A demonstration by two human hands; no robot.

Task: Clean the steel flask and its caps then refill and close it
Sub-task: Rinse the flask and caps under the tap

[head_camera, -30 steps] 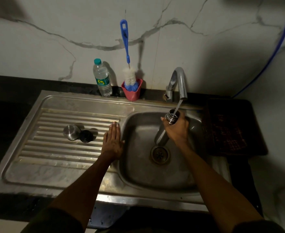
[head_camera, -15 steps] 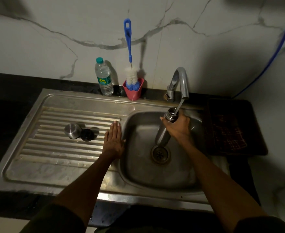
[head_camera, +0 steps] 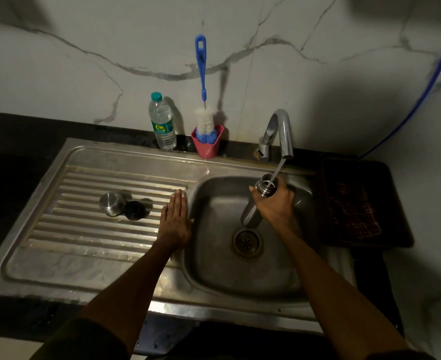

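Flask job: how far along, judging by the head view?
Done: both caps are off, the steel cap and the dark cap sitting on the drainboard.

In hand: the right hand grips the open flask tilted under the tap, water streaming into its mouth. The left hand rests flat at the basin's edge.

Left: finishing the fill, fitting both caps. Whether the bottle brush was used can't be told.

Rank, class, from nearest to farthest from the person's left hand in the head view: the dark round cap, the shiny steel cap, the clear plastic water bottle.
Measured from the left hand, flat on the drainboard:
1. Dark round cap, just to its left on the ridges.
2. Shiny steel cap, next beyond, farther left.
3. Clear plastic water bottle, far back by the wall.
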